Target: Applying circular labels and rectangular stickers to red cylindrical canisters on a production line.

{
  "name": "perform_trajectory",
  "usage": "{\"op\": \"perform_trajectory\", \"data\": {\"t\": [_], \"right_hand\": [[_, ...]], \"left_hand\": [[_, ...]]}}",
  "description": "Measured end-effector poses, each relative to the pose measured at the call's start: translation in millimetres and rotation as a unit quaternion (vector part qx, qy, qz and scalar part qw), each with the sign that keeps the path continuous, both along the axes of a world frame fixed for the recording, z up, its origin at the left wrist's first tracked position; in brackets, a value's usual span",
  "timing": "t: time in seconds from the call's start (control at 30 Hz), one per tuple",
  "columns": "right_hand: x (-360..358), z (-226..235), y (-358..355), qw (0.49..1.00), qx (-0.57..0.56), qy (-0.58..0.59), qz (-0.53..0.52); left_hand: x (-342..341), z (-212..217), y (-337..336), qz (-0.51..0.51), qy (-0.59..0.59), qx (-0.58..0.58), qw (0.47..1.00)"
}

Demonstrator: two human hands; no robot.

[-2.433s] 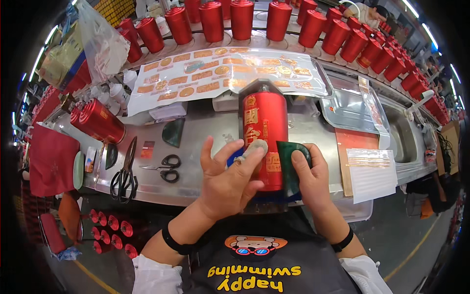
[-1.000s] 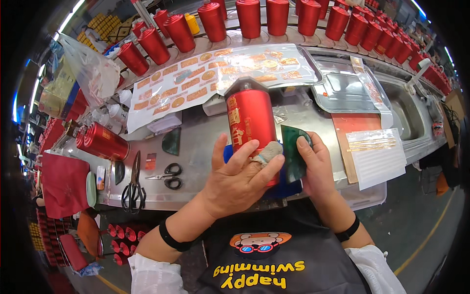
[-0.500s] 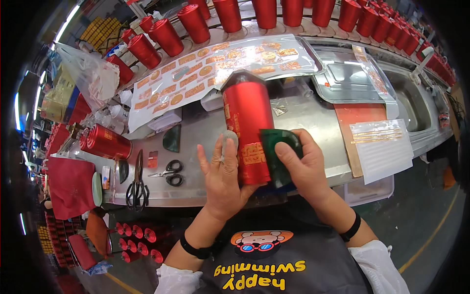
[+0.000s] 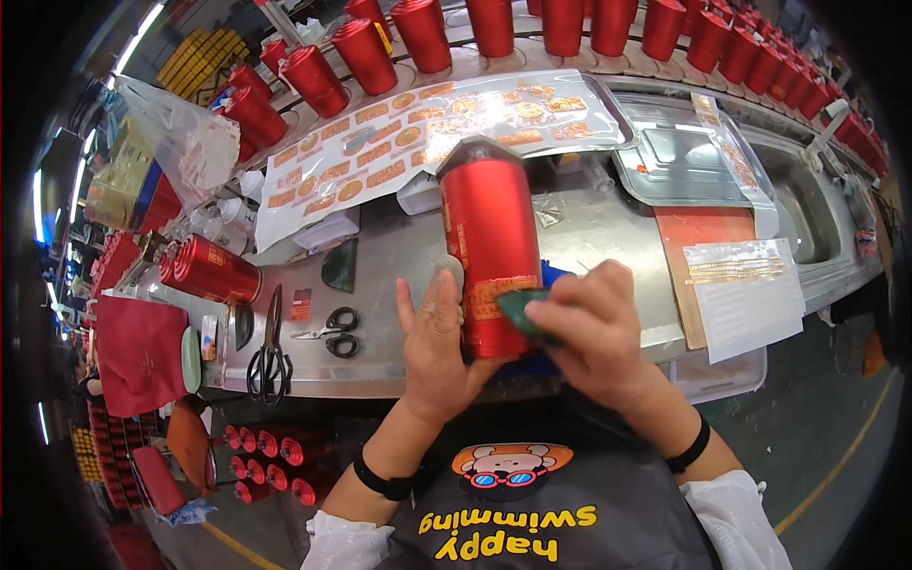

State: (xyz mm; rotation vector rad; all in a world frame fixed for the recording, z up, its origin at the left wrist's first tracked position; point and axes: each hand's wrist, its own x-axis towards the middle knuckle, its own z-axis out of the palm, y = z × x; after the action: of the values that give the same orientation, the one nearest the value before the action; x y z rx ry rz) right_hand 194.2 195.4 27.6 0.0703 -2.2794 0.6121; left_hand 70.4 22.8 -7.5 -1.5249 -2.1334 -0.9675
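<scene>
A glossy red canister [image 4: 494, 214] lies lengthwise in front of me, a grey angular piece [image 4: 478, 150] at its far end and gold lettering on its near part. Along its left side rests my left hand [image 4: 432, 347], fingers fairly straight, thumb under the near end, holding it steady. A round grey-green pad [image 4: 448, 269] sits between those fingers and the canister. In my right hand [image 4: 598, 332] is a dark green scraper [image 4: 521, 312], pinched, with its edge on the gold lettering. What lies beneath the canister is mostly hidden.
Behind lies a sheet of gold stickers [image 4: 356, 157] on a tray. To the left are black-handled scissors [image 4: 339, 332], large shears [image 4: 270, 366], another green scraper [image 4: 339, 266] and red canisters [image 4: 214, 271]. A conveyor of red canisters [image 4: 492, 28] curves behind; a sink [image 4: 798, 209] is at right.
My right hand has turned and brought the scraper leftward from the canister's right side onto the gold lettering. My left hand still steadies the canister. Canisters on the conveyor have shifted left.
</scene>
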Motion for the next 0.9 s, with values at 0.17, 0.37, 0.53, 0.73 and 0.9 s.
{"op": "perform_trajectory", "data": {"t": [0.17,0.37,0.53,0.73,0.9], "right_hand": [[2,22,6,0.983,-0.079,-0.016,0.163],[-8,32,7,0.991,0.021,-0.033,0.127],[-8,37,11,0.998,0.023,-0.049,0.042],[-6,34,11,0.958,-0.092,-0.117,0.244],[-12,40,9,0.994,0.057,-0.053,0.082]], "left_hand": [[-1,-5,-2,0.003,-0.020,0.021,1.000],[-6,4,-5,-0.016,-0.061,0.049,0.997],[-9,14,-5,-0.024,0.044,-0.009,0.999],[-6,9,-1,-0.007,-0.070,0.091,0.993],[-9,14,-9,0.008,0.000,0.030,1.000]]}}
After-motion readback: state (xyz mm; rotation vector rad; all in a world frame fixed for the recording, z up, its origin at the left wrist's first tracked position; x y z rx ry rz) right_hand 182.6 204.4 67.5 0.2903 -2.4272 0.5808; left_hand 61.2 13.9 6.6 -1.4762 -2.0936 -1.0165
